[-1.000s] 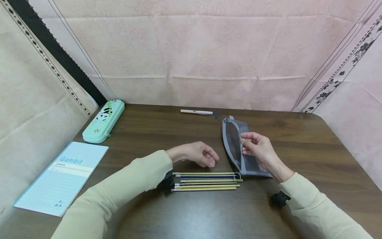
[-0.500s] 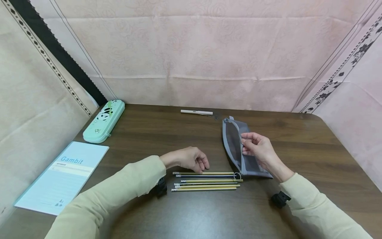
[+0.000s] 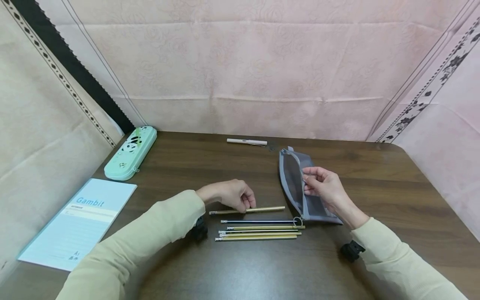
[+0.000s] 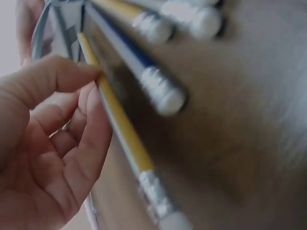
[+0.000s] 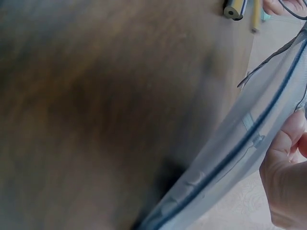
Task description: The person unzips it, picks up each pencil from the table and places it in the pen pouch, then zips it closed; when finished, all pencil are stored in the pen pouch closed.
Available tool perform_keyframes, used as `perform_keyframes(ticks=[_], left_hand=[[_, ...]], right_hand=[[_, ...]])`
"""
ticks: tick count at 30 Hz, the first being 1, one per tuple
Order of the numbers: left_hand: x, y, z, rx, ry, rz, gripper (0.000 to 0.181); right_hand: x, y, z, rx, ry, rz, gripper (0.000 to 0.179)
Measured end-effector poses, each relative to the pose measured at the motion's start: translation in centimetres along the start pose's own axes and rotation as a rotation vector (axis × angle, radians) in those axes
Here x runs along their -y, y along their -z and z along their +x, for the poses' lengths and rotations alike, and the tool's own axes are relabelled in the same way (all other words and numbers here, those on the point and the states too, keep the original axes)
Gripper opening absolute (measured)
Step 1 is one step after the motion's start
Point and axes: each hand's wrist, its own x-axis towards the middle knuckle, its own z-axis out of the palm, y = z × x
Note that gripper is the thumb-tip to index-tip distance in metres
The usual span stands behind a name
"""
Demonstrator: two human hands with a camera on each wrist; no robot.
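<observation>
My left hand has just closed on the farthest yellow pencil, thumb and fingers pinching it partway along, and drawn it away from the row; a half second ago it lay right beside the dark pencil. It's now apart from the others, left of the pouch, though I can't tell if it's wholly off the table. My right hand hasn't shifted, gripping the pouch's edge so its mouth gapes. I'd judge that one pencil is now singled out, with the pouch ready.
</observation>
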Motion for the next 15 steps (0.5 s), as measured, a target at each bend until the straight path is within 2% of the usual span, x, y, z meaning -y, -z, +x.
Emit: perform_keyframes(ticks=[3,6,9,15], left_hand=[[0.2,1.0,0.3,0.032,0.022,-0.140,0.019],[0.1,1.4,1.2,0.025,0.051,-0.282,0.021],[-0.2,1.2,2.6,-0.002,0.075,-0.431,0.024],[-1.9,0.1,5.7,-0.068,0.114,-0.842,0.032]], right_hand=[[0.0,0.0,0.0,0.000,0.005,-0.002,0.025],[0.0,0.0,0.0,0.000,0.003,-0.005,0.025],[-0.2,0.0,0.0,0.002,-0.002,-0.003,0.026],[-0.2,-0.2,0.1,0.005,0.003,-0.028,0.031]])
